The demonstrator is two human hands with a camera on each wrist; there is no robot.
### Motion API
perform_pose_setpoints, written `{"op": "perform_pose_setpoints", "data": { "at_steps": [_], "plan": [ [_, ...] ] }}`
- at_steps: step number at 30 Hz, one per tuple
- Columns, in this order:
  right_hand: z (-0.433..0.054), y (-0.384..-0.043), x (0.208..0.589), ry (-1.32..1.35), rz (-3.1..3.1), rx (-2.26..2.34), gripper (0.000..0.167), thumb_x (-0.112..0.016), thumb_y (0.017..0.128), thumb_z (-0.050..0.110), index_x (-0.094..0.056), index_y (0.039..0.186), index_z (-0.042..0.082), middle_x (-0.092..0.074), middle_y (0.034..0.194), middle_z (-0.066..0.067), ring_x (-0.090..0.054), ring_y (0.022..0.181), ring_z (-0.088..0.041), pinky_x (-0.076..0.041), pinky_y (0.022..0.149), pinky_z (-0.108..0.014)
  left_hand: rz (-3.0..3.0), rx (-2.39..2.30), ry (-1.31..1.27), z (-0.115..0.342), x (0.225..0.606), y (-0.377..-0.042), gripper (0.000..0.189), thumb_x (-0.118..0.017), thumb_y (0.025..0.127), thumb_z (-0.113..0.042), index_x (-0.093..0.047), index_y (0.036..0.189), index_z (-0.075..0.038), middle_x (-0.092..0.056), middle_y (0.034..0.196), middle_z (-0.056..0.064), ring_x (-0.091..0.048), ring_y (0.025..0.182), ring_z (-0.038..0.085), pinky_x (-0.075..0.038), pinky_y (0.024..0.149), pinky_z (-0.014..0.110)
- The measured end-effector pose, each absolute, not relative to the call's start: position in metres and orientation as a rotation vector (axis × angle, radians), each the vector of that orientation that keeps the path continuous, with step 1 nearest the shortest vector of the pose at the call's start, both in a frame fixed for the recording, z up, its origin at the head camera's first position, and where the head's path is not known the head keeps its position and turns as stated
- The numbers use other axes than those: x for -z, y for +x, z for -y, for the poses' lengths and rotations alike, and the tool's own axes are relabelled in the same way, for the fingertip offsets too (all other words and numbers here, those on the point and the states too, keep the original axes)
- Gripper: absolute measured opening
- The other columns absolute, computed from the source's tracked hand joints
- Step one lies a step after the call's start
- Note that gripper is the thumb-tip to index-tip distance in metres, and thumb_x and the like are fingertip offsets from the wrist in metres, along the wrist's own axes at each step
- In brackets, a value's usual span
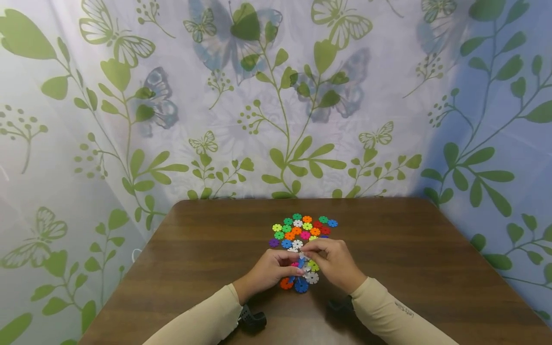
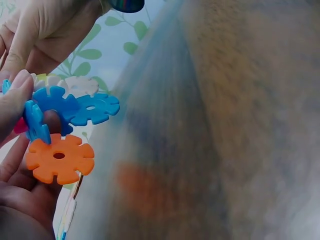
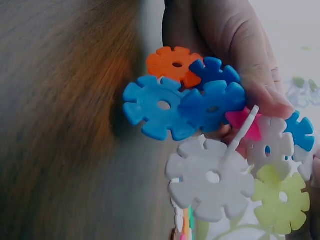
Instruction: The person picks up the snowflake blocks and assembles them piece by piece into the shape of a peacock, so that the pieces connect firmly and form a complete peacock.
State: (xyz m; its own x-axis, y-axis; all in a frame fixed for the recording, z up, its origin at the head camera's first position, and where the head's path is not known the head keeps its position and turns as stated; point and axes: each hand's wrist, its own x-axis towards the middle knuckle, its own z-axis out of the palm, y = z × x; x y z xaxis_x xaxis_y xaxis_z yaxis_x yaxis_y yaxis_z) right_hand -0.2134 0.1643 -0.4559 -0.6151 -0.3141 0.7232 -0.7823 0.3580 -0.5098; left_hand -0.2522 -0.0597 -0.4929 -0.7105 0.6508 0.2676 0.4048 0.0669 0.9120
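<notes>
The cluster of interlocked flower discs (image 3: 212, 102), pinched by the left hand (image 1: 269, 267) seemingly for steadiness, hung between both hands while the right hand (image 1: 334, 263) pinched its far end, loose discs (image 1: 296, 231) lying beyond on the table (image 1: 207, 239), presumably for reach.

The left hand (image 1: 270, 267) and right hand (image 1: 333, 263) partly hid the joined discs (image 3: 215, 152) from the head camera, the left wrist view blurred the tabletop (image 2: 240, 150), and the sleeve print (image 1: 404, 309) was too small to read.
</notes>
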Motion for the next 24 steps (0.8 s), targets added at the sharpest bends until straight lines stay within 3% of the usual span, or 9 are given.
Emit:
{"op": "perform_pose_setpoints", "data": {
  "at_steps": [5, 12, 18, 24],
  "plan": [
    [-0.164, -0.215, 0.459, 0.941, 2.098, -1.193, 0.024, -0.08, 0.088, -0.01, -0.08, 0.106, 0.006, -0.077, 0.1, -0.001, -0.074, 0.086, -0.018, -0.062, 0.076, -0.032, -2.145, -1.691, 1.058, 0.059, 0.493, -0.254, 0.023, -0.08, 0.097, -0.012, -0.078, 0.12, -0.009, -0.076, 0.104, -0.002, -0.066, 0.085, 0.011, -0.06, 0.079, 0.029],
    [-0.166, -0.218, 0.461, 0.791, 2.189, -1.42, 0.028, -0.069, 0.103, 0.006, -0.072, 0.131, 0.007, -0.076, 0.115, -0.004, -0.072, 0.092, -0.021, -0.06, 0.074, -0.03, -2.22, -1.79, 0.855, 0.063, 0.495, -0.26, 0.032, -0.082, 0.096, -0.023, -0.077, 0.124, -0.007, -0.075, 0.112, -0.001, -0.069, 0.097, 0.019, -0.059, 0.087, 0.032],
    [-0.178, -0.223, 0.465, 0.546, 2.264, -1.525, 0.026, -0.067, 0.106, 0.013, -0.071, 0.13, 0.006, -0.075, 0.114, -0.009, -0.072, 0.096, -0.032, -0.059, 0.082, -0.029, -2.088, -2.017, 0.578, 0.065, 0.497, -0.265, 0.047, -0.078, 0.099, -0.026, -0.066, 0.134, 0.003, -0.072, 0.116, 0.011, -0.067, 0.098, 0.022, -0.059, 0.086, 0.031],
    [-0.195, -0.241, 0.478, 0.371, 2.415, -1.373, 0.027, -0.074, 0.101, 0.011, -0.071, 0.127, 0.003, -0.074, 0.114, -0.009, -0.069, 0.1, -0.026, -0.059, 0.087, -0.04, -1.789, -2.292, 0.405, 0.065, 0.497, -0.27, 0.04, -0.073, 0.103, -0.017, -0.059, 0.128, 0.01, -0.07, 0.114, 0.016, -0.066, 0.088, 0.02, -0.058, 0.079, 0.03]
  ]
}}
